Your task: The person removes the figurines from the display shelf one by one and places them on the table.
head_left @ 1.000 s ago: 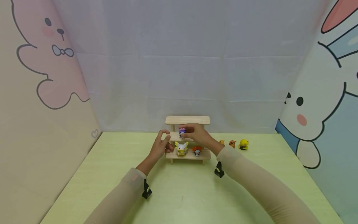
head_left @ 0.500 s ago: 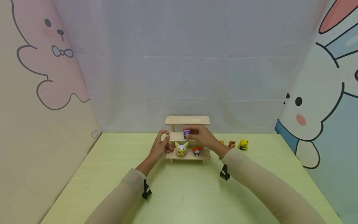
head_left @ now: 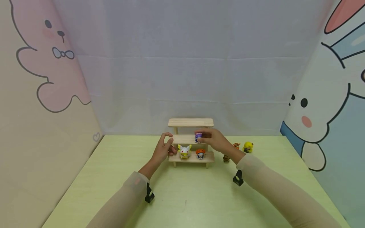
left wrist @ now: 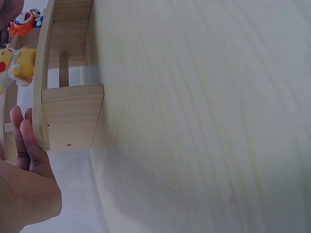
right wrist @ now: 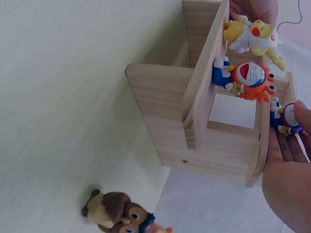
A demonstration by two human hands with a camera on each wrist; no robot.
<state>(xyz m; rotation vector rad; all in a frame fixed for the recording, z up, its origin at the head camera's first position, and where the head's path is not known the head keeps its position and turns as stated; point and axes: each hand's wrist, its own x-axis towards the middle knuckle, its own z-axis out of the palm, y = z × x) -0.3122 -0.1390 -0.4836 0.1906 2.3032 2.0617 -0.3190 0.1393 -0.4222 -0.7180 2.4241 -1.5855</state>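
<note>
A small three-tier wooden display shelf (head_left: pixel 191 122) stands on the table. My right hand (head_left: pixel 215 139) pinches a purple-hatted, blue-and-white cat figurine (head_left: pixel 198 137) at the right part of the middle tier; the right wrist view shows the figurine (right wrist: pixel 287 116) upright against that tier. At the shelf's left end, my left hand (head_left: pixel 162 150) holds the edge with curved thumb and index finger; its other fingers (left wrist: pixel 30 138) lie along the end of the wood. On the bottom tier stand a yellow figurine in a white eared hood (head_left: pixel 184 152) and an orange crab-hatted blue figurine (head_left: pixel 201 154).
To the right of the shelf are a yellow figurine (head_left: pixel 248 147), an orange striped figurine (head_left: pixel 236 145) and a brown owl-like figurine (head_left: pixel 226 158), the last two partly behind my right arm. A pale curtain (head_left: pixel 196 79) hangs behind the table (head_left: pixel 182 196).
My right hand has slid the purple-hatted figurine rightward along the middle tier, from near its centre towards its right end. My left hand has stayed at the shelf's left edge.
</note>
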